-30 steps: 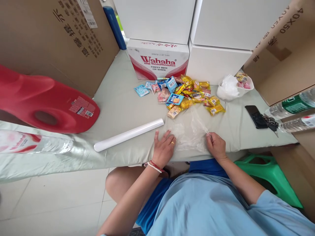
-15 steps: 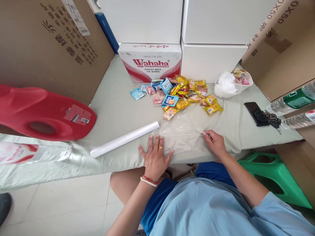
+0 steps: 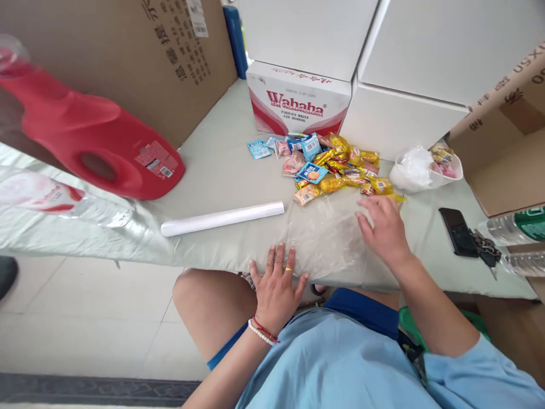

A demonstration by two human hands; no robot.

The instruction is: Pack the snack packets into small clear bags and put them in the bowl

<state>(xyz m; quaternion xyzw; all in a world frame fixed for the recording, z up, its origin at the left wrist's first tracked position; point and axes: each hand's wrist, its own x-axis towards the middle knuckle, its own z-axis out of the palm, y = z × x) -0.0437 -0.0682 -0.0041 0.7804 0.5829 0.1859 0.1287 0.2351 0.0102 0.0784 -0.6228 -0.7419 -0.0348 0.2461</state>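
From my remote feed I count one clear plastic sheet (image 3: 327,241) on the table (image 3: 213,170); beside its near-left corner, the left hand (image 3: 276,298), fingers spread wide; over its right side, the right hand (image 3: 386,234), fingers parted. Left of it, one white roll (image 3: 223,219); rightward, one phone (image 3: 457,230), two bottles (image 3: 508,232).

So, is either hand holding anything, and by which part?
Nothing appears held: the left hand lies flat at the edge of the table; the right hand is open near the clear plastic.
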